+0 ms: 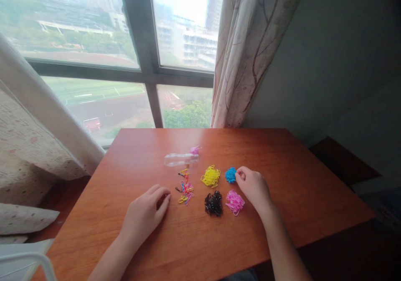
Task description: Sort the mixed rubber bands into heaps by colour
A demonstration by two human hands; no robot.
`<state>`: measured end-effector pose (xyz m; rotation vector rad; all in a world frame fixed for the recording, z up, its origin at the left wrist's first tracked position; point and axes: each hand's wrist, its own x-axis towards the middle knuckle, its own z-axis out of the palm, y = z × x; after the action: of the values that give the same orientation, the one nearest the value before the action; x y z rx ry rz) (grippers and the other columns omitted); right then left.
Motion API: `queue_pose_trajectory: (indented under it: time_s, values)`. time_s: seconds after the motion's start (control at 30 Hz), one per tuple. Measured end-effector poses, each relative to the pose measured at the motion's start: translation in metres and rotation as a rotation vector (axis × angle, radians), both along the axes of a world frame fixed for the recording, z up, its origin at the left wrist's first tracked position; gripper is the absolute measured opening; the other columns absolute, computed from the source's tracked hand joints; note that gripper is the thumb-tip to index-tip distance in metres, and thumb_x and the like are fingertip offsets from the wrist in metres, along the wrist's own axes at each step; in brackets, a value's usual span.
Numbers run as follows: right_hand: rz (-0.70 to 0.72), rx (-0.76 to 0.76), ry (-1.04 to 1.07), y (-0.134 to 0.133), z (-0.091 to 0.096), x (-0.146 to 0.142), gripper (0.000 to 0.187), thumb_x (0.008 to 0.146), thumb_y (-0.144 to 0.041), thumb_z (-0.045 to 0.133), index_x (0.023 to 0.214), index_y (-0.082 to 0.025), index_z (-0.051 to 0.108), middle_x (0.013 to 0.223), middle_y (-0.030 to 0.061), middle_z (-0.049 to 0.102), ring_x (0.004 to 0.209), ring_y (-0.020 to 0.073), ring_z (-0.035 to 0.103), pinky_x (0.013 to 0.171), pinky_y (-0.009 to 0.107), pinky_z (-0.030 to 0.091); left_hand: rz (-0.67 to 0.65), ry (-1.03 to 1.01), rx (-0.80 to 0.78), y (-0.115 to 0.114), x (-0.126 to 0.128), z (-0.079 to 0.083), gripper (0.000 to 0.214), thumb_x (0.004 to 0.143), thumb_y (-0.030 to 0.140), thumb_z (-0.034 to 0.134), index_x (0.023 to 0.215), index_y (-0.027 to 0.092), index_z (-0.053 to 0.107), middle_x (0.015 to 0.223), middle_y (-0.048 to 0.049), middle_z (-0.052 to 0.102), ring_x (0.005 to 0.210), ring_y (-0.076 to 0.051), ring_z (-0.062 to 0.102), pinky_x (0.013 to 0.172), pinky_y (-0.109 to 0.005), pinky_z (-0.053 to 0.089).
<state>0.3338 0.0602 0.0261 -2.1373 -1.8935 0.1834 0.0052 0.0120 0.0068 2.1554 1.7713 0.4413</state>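
My right hand (253, 185) is closed in a pinch at the right edge of a small heap of blue rubber bands (230, 175). Whatever is between its fingertips is too small to make out. On the table to the left lies my left hand (148, 208), loosely curled, with a gap between thumb and fingers and nothing visible in it. Just beyond its fingertips is a loose scatter of mixed-colour bands (187, 189). Separate heaps of yellow bands (211, 176), black bands (213, 203) and pink bands (234, 202) lie between the hands.
A clear plastic bottle (178, 159) lies on its side behind the bands, with a pink object (194, 150) by its neck. The wooden table (150, 147) ends at a window flanked by curtains (233, 55). A white curved rail (28, 258) shows at lower left.
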Motion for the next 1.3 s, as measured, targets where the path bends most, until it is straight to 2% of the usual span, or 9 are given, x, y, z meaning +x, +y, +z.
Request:
queue_pose_trajectory:
  time_s: [0.17, 0.33, 0.43, 0.53, 0.77, 0.9, 1.03, 1.2, 1.3]
  values:
    - [0.013, 0.021, 0.002, -0.004, 0.003, 0.001, 0.015, 0.091, -0.024, 0.056, 0.082, -0.025, 0.067, 0.064, -0.0011, 0.064, 0.062, 0.0160, 0.056, 0.054, 0.026, 0.022, 0.011, -0.003, -0.013, 0.000, 0.001, 0.001, 0.025, 0.095, 0.035, 0.041, 0.091, 0.024, 0.063, 0.088, -0.0002, 0.066, 0.077, -0.017, 0.064, 0.067, -0.027, 0.043]
    - [0.065, 0.115, 0.085, -0.025, 0.003, -0.005, 0.015, 0.091, -0.026, 0.054, 0.085, -0.024, 0.067, 0.069, -0.0005, 0.066, 0.065, 0.0170, 0.059, 0.057, 0.025, 0.027, 0.009, -0.001, -0.001, -0.001, 0.003, 0.001, 0.024, 0.095, 0.035, 0.042, 0.091, 0.025, 0.064, 0.087, -0.0002, 0.066, 0.076, -0.017, 0.064, 0.065, -0.026, 0.043]
    - [0.156, 0.169, 0.227, -0.047, -0.002, -0.024, 0.018, 0.093, -0.026, 0.050, 0.084, -0.023, 0.066, 0.068, -0.0007, 0.065, 0.062, 0.0155, 0.059, 0.059, 0.024, 0.031, -0.030, -0.012, 0.009, -0.003, 0.007, 0.001, 0.023, 0.095, 0.035, 0.043, 0.091, 0.025, 0.064, 0.088, -0.0002, 0.066, 0.077, -0.017, 0.065, 0.066, -0.026, 0.043]
    - [0.267, 0.149, 0.380, -0.072, -0.010, -0.052, 0.018, 0.094, -0.024, 0.049, 0.085, -0.022, 0.064, 0.069, -0.0013, 0.064, 0.061, 0.0139, 0.058, 0.060, 0.023, 0.032, -0.096, -0.026, 0.011, -0.004, 0.013, 0.000, 0.022, 0.095, 0.035, 0.044, 0.093, 0.026, 0.065, 0.089, 0.0000, 0.066, 0.079, -0.017, 0.065, 0.068, -0.026, 0.044]
    - [0.431, 0.108, 0.459, -0.110, -0.027, -0.099, 0.019, 0.091, -0.016, 0.046, 0.080, -0.023, 0.060, 0.069, -0.0028, 0.063, 0.063, 0.0128, 0.058, 0.060, 0.024, 0.030, -0.158, -0.014, 0.039, -0.004, 0.015, -0.007, 0.020, 0.095, 0.028, 0.045, 0.090, 0.025, 0.064, 0.091, -0.0009, 0.065, 0.081, -0.017, 0.064, 0.069, -0.024, 0.045]
    - [0.414, 0.132, 0.458, -0.113, -0.029, -0.106, 0.018, 0.091, -0.016, 0.046, 0.081, -0.023, 0.060, 0.069, -0.0029, 0.063, 0.062, 0.0132, 0.058, 0.060, 0.025, 0.030, -0.159, -0.066, 0.050, -0.004, 0.012, -0.009, 0.018, 0.095, 0.027, 0.046, 0.090, 0.024, 0.063, 0.090, -0.0010, 0.065, 0.078, -0.016, 0.064, 0.069, -0.024, 0.046]
    - [0.350, 0.171, 0.359, -0.106, -0.021, -0.119, 0.018, 0.091, -0.014, 0.047, 0.091, -0.023, 0.063, 0.074, -0.0010, 0.067, 0.067, 0.0157, 0.062, 0.061, 0.025, 0.031, -0.187, -0.163, 0.056, -0.005, 0.012, -0.010, 0.016, 0.094, 0.023, 0.047, 0.092, 0.023, 0.063, 0.088, -0.0001, 0.064, 0.074, -0.013, 0.063, 0.068, -0.022, 0.047]
    - [0.301, 0.099, 0.197, -0.094, -0.007, -0.141, 0.020, 0.088, -0.014, 0.058, 0.105, -0.024, 0.064, 0.078, 0.0007, 0.071, 0.068, 0.0184, 0.066, 0.058, 0.025, 0.033, -0.211, -0.247, 0.060, -0.005, 0.014, -0.007, 0.016, 0.094, 0.023, 0.047, 0.090, 0.022, 0.063, 0.082, 0.0003, 0.062, 0.068, -0.012, 0.059, 0.065, -0.022, 0.046]
    - [0.274, 0.057, 0.163, -0.088, -0.004, -0.149, 0.018, 0.088, -0.013, 0.061, 0.102, -0.024, 0.065, 0.079, 0.0014, 0.072, 0.069, 0.0187, 0.067, 0.058, 0.025, 0.035, -0.210, -0.275, 0.063, -0.005, 0.015, -0.003, 0.019, 0.095, 0.024, 0.045, 0.088, 0.021, 0.063, 0.080, 0.0002, 0.061, 0.066, -0.011, 0.057, 0.063, -0.022, 0.046]
